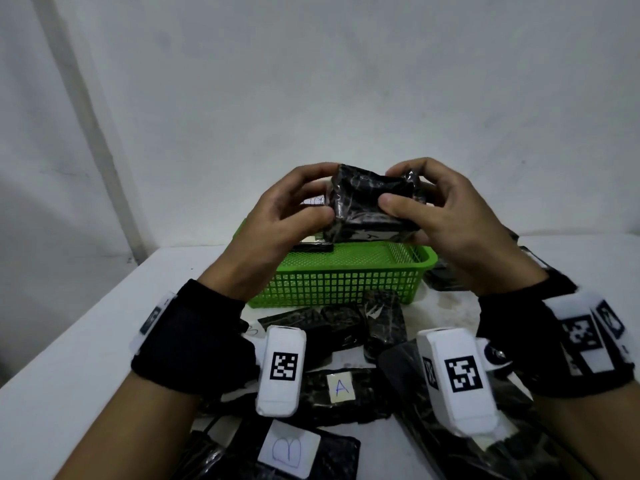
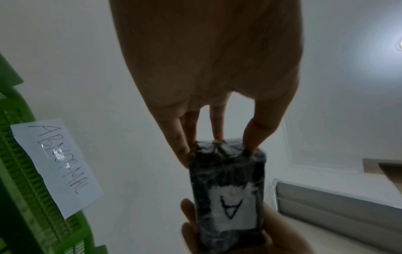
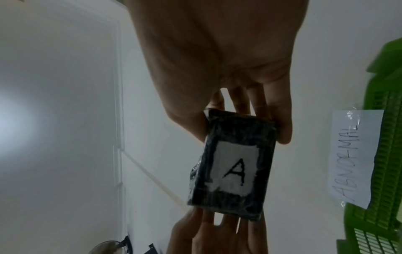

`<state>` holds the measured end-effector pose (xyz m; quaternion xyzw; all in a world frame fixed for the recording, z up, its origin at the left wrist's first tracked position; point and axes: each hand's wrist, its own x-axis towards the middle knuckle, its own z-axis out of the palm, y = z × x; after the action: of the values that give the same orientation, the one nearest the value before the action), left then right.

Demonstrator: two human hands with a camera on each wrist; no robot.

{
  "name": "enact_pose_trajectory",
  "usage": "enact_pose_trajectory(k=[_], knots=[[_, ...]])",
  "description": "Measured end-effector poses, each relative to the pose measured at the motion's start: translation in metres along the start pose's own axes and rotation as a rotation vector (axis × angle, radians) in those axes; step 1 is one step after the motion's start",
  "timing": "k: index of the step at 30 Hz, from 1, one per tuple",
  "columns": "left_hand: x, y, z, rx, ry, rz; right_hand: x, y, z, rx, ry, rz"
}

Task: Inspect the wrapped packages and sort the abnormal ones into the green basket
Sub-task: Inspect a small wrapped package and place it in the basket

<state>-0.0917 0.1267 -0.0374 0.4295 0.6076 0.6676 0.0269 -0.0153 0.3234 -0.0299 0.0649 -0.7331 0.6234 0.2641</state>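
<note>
Both-handed hold — left hand (image 1: 277,216) and right hand (image 1: 446,223) grip one black wrapped package (image 1: 372,206) by its ends, fingers (image 2: 253,137) curled round it, raised above the green basket (image 1: 343,278). White label with "A" (image 3: 236,171) faces away from the head camera. Basket carries an "ABNORMAL" tag (image 2: 58,161). More wrapped packages (image 1: 346,393) lie on the worktop (image 1: 86,341) — nearer the person.

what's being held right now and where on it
Both hands, left hand and right hand, grip one black package by its opposite ends.
</note>
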Motion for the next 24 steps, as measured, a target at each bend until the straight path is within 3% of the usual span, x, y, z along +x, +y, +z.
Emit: enact_pose_trajectory(k=[5, 10, 15, 19, 22, 24], knots=[[0.001, -0.003, 0.005, 0.150, 0.190, 0.068, 0.001, 0.004, -0.001, -0.089, -0.034, 0.082], [0.002, -0.002, 0.007, 0.216, 0.224, 0.116, -0.003, 0.001, 0.006, -0.032, -0.202, 0.161], [0.001, 0.003, 0.010, 0.074, 0.170, 0.153, -0.001, 0.005, 0.010, 0.044, -0.005, 0.032], [0.005, -0.002, -0.001, -0.007, 0.134, -0.049, -0.002, 0.001, 0.005, 0.094, -0.017, -0.046], [0.003, -0.009, 0.000, -0.049, -0.002, -0.160, -0.003, -0.002, 0.007, 0.131, -0.139, 0.008], [0.003, -0.009, 0.002, -0.159, 0.007, -0.163, -0.002, -0.003, 0.007, 0.181, -0.125, 0.048]])
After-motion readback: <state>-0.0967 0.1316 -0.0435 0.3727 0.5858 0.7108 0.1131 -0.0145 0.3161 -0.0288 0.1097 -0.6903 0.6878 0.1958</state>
